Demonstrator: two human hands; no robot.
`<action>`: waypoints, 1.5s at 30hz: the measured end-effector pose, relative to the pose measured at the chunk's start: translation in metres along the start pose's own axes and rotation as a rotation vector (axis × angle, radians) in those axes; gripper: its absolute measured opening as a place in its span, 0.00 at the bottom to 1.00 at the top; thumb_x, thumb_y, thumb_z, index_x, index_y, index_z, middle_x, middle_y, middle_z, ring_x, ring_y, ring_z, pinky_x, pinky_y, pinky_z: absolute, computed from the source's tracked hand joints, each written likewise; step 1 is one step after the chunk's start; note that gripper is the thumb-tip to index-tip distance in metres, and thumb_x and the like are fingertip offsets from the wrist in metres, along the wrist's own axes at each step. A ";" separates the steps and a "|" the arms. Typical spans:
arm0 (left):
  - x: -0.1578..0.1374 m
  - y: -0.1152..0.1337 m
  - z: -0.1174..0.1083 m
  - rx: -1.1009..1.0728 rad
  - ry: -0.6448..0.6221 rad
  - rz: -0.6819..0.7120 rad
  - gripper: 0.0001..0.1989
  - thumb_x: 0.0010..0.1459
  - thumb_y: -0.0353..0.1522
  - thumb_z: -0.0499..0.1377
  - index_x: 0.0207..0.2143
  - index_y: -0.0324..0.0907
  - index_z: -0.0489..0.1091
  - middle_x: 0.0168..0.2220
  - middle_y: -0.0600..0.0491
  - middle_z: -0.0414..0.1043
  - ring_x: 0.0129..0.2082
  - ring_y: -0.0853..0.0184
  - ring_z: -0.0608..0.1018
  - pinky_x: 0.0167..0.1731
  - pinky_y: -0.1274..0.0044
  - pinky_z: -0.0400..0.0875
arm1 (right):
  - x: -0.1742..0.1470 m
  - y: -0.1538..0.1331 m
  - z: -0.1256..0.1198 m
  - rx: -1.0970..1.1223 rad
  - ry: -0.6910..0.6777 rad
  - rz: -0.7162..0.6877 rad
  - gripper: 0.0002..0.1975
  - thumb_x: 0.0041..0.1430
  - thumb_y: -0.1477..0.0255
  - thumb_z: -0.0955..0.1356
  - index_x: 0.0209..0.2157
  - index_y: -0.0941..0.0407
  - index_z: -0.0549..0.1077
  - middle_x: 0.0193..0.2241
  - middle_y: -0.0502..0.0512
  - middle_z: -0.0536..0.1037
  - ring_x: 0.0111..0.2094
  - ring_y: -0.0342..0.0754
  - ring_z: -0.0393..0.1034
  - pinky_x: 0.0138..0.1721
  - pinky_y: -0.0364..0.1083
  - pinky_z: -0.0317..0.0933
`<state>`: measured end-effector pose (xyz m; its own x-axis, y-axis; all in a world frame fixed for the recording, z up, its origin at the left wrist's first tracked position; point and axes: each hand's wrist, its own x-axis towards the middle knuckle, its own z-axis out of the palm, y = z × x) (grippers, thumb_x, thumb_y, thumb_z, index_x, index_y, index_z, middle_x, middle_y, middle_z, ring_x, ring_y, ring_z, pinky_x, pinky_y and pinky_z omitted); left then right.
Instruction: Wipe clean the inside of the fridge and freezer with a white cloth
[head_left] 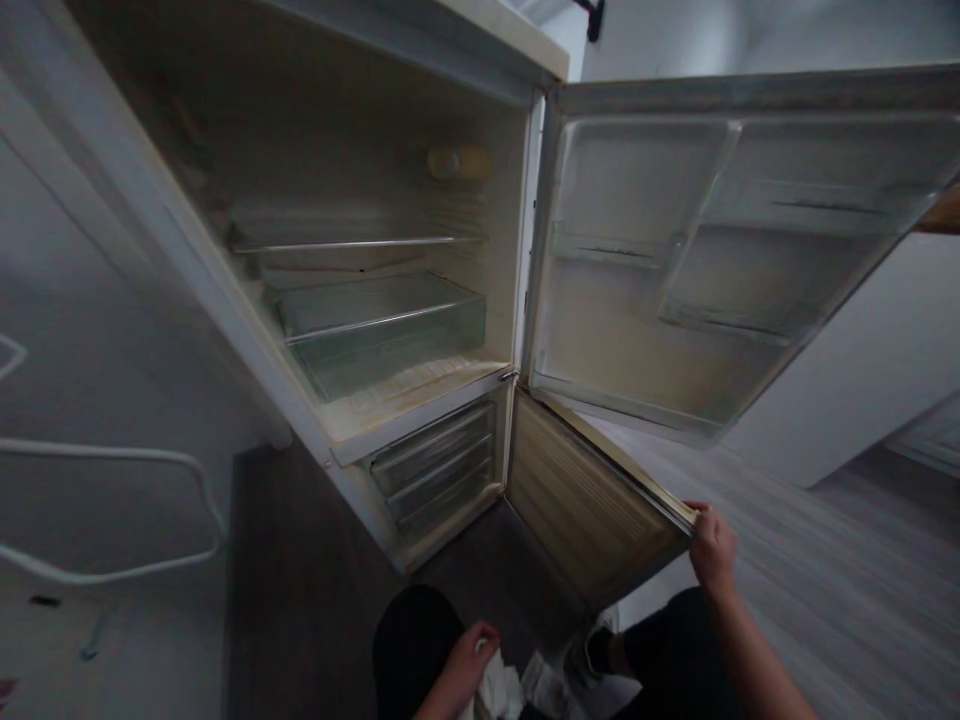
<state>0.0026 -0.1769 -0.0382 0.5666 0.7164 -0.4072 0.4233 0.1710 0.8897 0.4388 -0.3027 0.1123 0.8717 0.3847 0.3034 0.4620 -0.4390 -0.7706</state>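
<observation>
My right hand (712, 545) grips the upper outer corner of the lower freezer door (585, 500), which stands swung open to the right. A bunched white cloth (499, 688) is in my left hand (469, 662), low between my knees. In front of me is a white fridge-freezer (420, 445) with both compartments exposed. Its upper door (622, 320) is wide open and has clear door shelves. Inside the upper part are a glass shelf (360, 243) and a clear drawer (390, 335). Several drawers (442, 470) fill the freezer part below.
Grey wood-look floor (810, 580) lies around the fridge. At the left is a pale panel with a bent white tube or rail (112, 452). A white cabinet (847, 400) stands behind the upper door. My shoe (589, 655) is close below the freezer door.
</observation>
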 end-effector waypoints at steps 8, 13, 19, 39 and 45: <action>0.000 -0.003 -0.005 -0.050 0.102 -0.030 0.22 0.46 0.54 0.59 0.30 0.45 0.72 0.35 0.48 0.76 0.44 0.54 0.76 0.51 0.68 0.68 | 0.047 0.028 0.014 0.252 0.042 0.192 0.33 0.54 0.41 0.57 0.32 0.58 0.71 0.29 0.56 0.73 0.35 0.52 0.66 0.38 0.48 0.59; -0.008 0.001 -0.025 -0.094 0.152 -0.037 0.23 0.45 0.55 0.56 0.28 0.45 0.71 0.31 0.50 0.74 0.40 0.56 0.76 0.48 0.67 0.69 | 0.091 0.033 0.008 0.060 0.191 0.215 0.27 0.53 0.44 0.59 0.27 0.55 0.65 0.22 0.52 0.65 0.28 0.48 0.58 0.33 0.48 0.54; -0.021 0.027 -0.040 -0.119 0.205 -0.011 0.17 0.46 0.46 0.54 0.31 0.44 0.71 0.29 0.53 0.72 0.34 0.60 0.75 0.39 0.70 0.70 | 0.118 0.032 0.022 0.165 0.243 0.253 0.28 0.56 0.46 0.56 0.32 0.57 0.68 0.30 0.59 0.72 0.34 0.53 0.66 0.41 0.53 0.62; -0.036 0.146 0.046 0.549 0.042 0.395 0.25 0.54 0.23 0.52 0.51 0.48 0.73 0.53 0.50 0.74 0.55 0.63 0.74 0.56 0.73 0.64 | -0.235 -0.043 0.111 0.753 -1.141 0.380 0.22 0.47 0.52 0.73 0.25 0.58 0.72 0.20 0.52 0.70 0.23 0.44 0.63 0.28 0.42 0.57; -0.034 0.152 0.058 0.478 0.033 0.405 0.15 0.54 0.26 0.58 0.44 0.45 0.74 0.47 0.48 0.75 0.51 0.59 0.75 0.52 0.70 0.67 | -0.209 -0.040 0.114 0.728 -0.863 0.523 0.24 0.39 0.52 0.74 0.30 0.59 0.78 0.27 0.57 0.77 0.30 0.50 0.69 0.34 0.46 0.64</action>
<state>0.0885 -0.2148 0.0989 0.7295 0.6827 -0.0432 0.4531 -0.4349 0.7782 0.2194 -0.2734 0.0157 0.4043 0.8281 -0.3883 -0.3459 -0.2545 -0.9031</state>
